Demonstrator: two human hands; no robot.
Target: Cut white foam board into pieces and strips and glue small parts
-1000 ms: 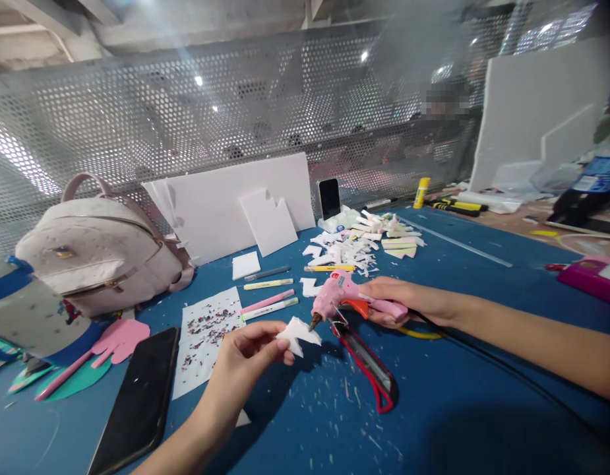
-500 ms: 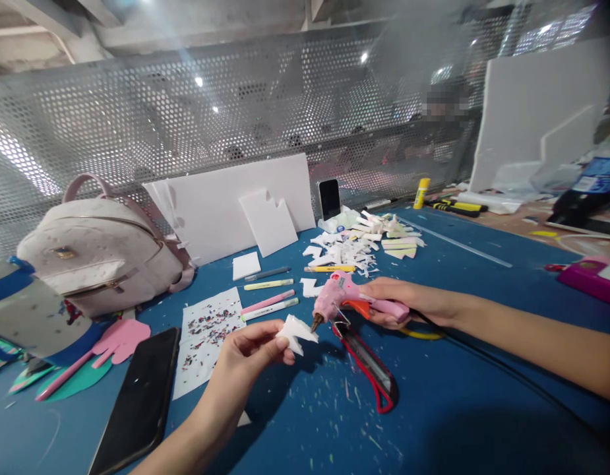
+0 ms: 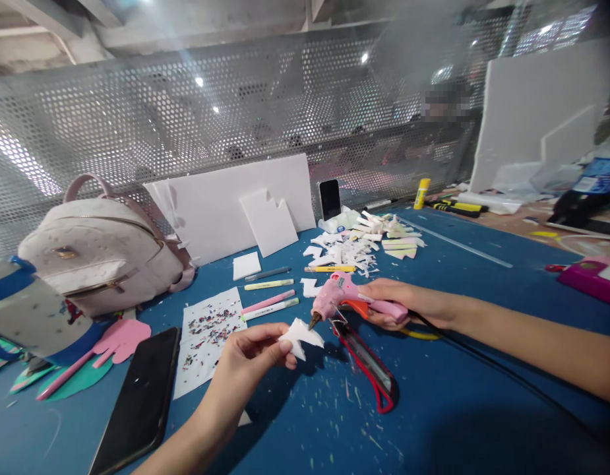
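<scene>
My left hand (image 3: 250,359) pinches a small jagged white foam piece (image 3: 301,335) above the blue table (image 3: 457,369). A pink hot glue gun (image 3: 347,298) is gripped in my right hand (image 3: 408,303), its metal nozzle touching or almost touching the top of the foam piece. The gun's black cord runs back along my right forearm. Just below the gun a red and black utility knife (image 3: 368,361) lies on the table.
A black phone (image 3: 136,402) lies at lower left beside a white sheet with glitter (image 3: 208,336). Several pens (image 3: 270,297), foam scraps (image 3: 354,247), white foam boards (image 3: 225,204), a pale backpack (image 3: 99,247) and a propped phone (image 3: 329,196) stand farther back. A perforated metal screen closes the far edge.
The foam piece and my left hand shifted slightly right and down under the glue gun's nozzle. My right hand and the gun stayed nearly still.
</scene>
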